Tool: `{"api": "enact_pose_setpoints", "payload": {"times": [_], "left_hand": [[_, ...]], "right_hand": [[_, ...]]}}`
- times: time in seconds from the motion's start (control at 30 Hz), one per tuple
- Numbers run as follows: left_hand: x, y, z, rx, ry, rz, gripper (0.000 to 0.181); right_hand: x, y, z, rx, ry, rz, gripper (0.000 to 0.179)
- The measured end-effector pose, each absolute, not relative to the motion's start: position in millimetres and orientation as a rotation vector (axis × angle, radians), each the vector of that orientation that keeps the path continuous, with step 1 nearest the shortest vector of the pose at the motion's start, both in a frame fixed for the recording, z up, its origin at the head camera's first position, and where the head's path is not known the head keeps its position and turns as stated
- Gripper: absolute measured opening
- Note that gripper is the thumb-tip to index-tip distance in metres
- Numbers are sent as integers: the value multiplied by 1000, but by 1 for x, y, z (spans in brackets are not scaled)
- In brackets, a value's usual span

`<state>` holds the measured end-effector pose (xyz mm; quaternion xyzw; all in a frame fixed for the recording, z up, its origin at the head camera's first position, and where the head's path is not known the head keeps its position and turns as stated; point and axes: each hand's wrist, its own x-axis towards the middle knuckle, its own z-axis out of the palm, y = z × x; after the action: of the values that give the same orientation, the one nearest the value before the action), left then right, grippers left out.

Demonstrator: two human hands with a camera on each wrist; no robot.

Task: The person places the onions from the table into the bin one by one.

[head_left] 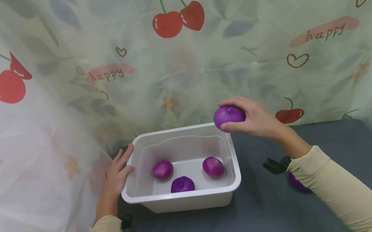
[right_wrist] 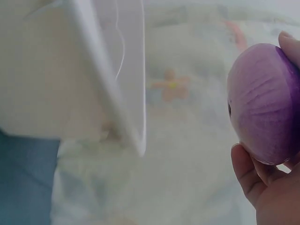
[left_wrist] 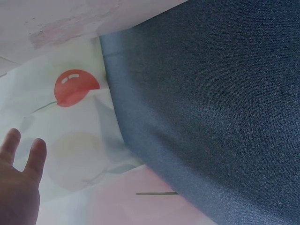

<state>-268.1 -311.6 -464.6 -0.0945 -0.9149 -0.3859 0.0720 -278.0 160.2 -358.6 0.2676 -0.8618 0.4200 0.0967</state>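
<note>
My right hand [head_left: 260, 121] grips a purple onion [head_left: 227, 115] between thumb and fingers, above the back right corner of a white plastic bin [head_left: 185, 200]. In the right wrist view, that onion [right_wrist: 265, 105] sits beside the bin's rim [right_wrist: 105, 70]. Three more purple onions lie apart inside the bin: one at left [head_left: 163, 170], one at right [head_left: 213, 167], and one near the front wall [head_left: 182, 184], which partly hides it. With fairly straight fingers, my left hand [head_left: 117, 179] rests against the bin's left side, fingertips at the rim. Two fingers [left_wrist: 35, 159] show in the left wrist view.
Another purple onion [head_left: 297, 182] lies on the dark grey cloth [head_left: 262, 218], mostly hidden by my right sleeve. A cherry-printed curtain [head_left: 187, 79] hangs close behind the bin and along the left side. Dark straps circle both wrists.
</note>
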Motion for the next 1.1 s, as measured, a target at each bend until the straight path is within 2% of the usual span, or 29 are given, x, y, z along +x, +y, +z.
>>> {"api": "enact_pose_setpoints", "payload": {"times": [0.33, 0.67, 1.1], "left_hand": [[-267, -311, -464, -285, -2748, -1143, 68], [-265, -311, -462, -260, -2754, -1151, 67], [-268, -311, -466, -243, -2745, -1164, 67]], "right_hand": [[-295, 108, -348, 977, -2539, 1244, 59], [-313, 44, -356, 1183, -2516, 1282, 61], [-330, -8, -381, 1196, -2661, 1364, 60]]}}
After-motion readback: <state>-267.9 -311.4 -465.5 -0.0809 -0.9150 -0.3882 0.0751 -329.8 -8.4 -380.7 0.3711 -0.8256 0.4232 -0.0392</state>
